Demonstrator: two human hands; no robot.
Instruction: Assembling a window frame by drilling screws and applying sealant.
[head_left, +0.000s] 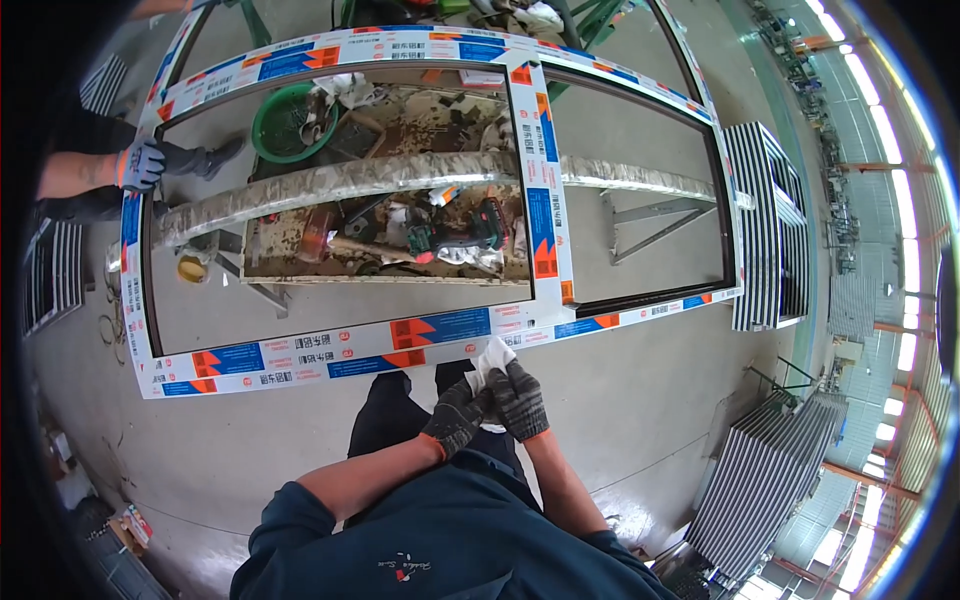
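Note:
A large window frame [330,352] wrapped in white, blue and orange protective film lies flat on a stand in front of me. Both my hands wear dark grey gloves with orange cuffs. My left hand [455,415] and my right hand [518,398] are pressed together just below the frame's near rail, both gripping a crumpled white cloth [492,357]. The cloth's top touches or nearly touches the near rail. Another person's gloved hand [141,165] rests on the frame's far left corner.
Under the frame a dirty workbench [300,262] holds a red and green power drill [455,238], a green bucket [272,140] and scattered tools. Stacks of striped profiles [765,225] stand at the right and lower right [765,480]. Grey concrete floor all around.

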